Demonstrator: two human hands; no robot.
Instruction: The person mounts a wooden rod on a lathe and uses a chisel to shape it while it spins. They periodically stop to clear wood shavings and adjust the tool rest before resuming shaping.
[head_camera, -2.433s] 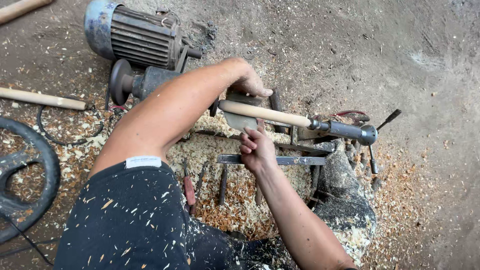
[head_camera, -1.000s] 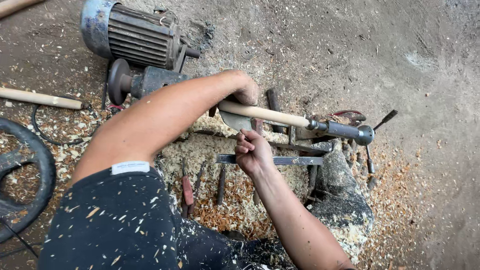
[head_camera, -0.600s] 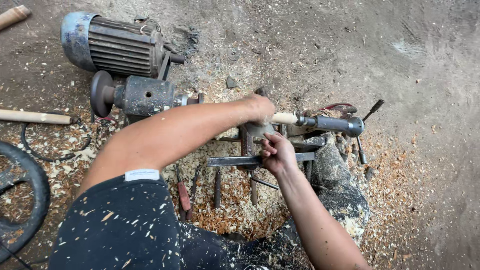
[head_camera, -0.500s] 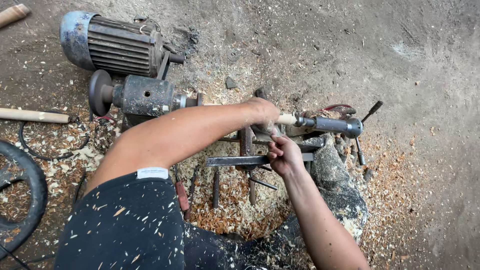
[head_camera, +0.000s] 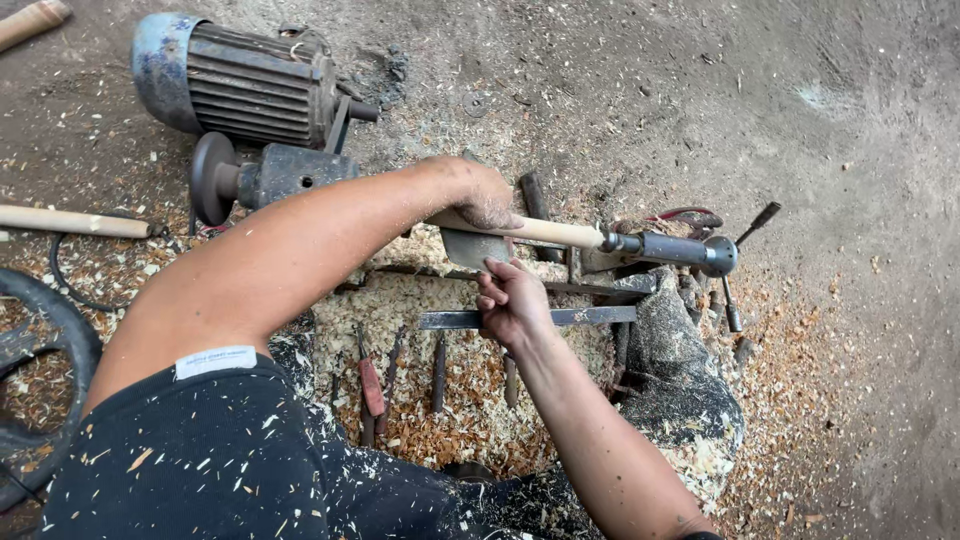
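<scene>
**A:** What sits at the centre of the view?

**B:** A pale wooden rod (head_camera: 545, 231) lies level, mounted in a small lathe on the ground, near the middle of the scene. Its right end meets a dark metal tailstock (head_camera: 672, 248) with a crank handle (head_camera: 757, 218) further right.

**A:** Where are the hands?

**B:** The left hand (head_camera: 478, 192) reaches across from the left and rests over the rod's left end, its grip curled narrow around the wood. The right hand (head_camera: 512, 300) is just nearer, beneath the rod, fingers pinched on something small that I cannot make out. It rests at a flat metal bar (head_camera: 580, 316) running left to right.

**A:** And around them?

**B:** Wood shavings (head_camera: 450, 400) cover the floor near the lathe, with several chisels (head_camera: 372, 385) lying among them. Far left stands a ribbed electric motor (head_camera: 240, 82), and just nearer it a dark headstock with a pulley (head_camera: 262, 176). Another wooden stick (head_camera: 72, 221) lies at the left edge, and a black rubber tyre (head_camera: 45, 385) curves near left.
</scene>
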